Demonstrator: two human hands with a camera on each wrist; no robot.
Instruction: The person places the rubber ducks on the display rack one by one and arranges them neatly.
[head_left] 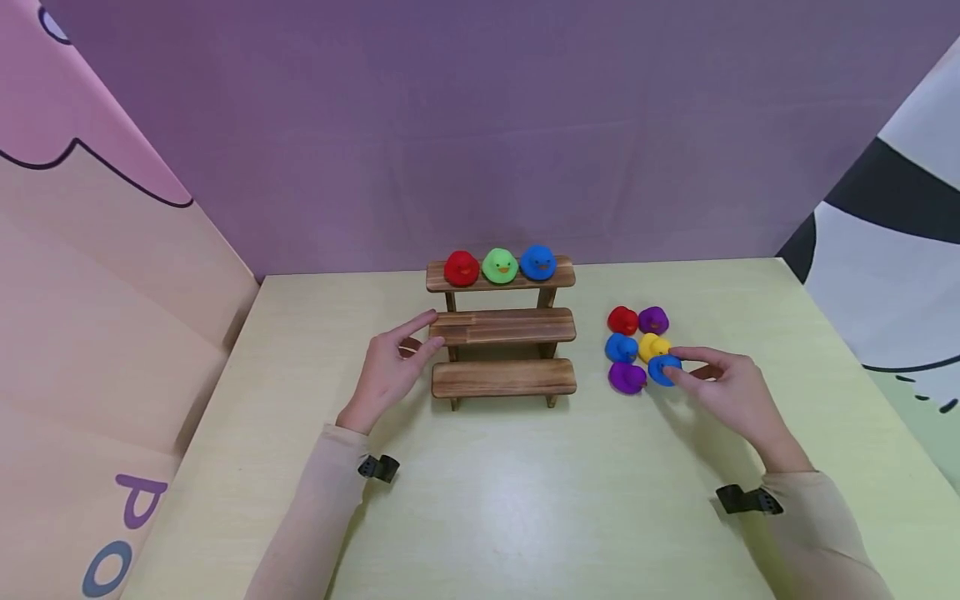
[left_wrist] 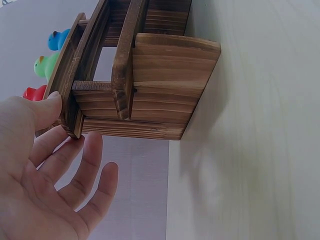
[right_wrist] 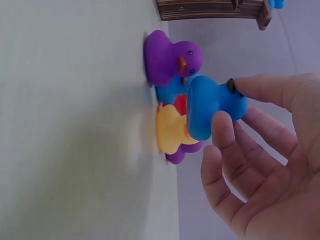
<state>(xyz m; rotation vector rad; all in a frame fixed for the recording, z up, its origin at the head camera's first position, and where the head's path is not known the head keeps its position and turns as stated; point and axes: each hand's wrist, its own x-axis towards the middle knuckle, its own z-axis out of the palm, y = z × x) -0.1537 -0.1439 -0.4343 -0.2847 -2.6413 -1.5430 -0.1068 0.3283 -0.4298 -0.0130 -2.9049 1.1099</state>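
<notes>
In the head view a three-step wooden stand [head_left: 504, 379] stands mid-table. A red duck [head_left: 461, 269], a green duck [head_left: 500, 266] and a blue duck [head_left: 537, 263] sit in a row on its top step. My left hand [head_left: 388, 371] pinches the left end of the middle step; the left wrist view has the thumb on one face and fingertips at the other. Right of the stand, my right hand [head_left: 727, 396] holds a blue rubber duck [right_wrist: 206, 107] between thumb and fingers. That duck is raised off the table in the right wrist view.
Beside the held duck sit a yellow duck [head_left: 652, 347], a second blue duck [head_left: 621, 348], another red duck [head_left: 622, 320] and two purple ducks [head_left: 627, 378]. A purple cloth wall [head_left: 525, 125] rises behind the pale table [head_left: 510, 500], with printed panels at both sides.
</notes>
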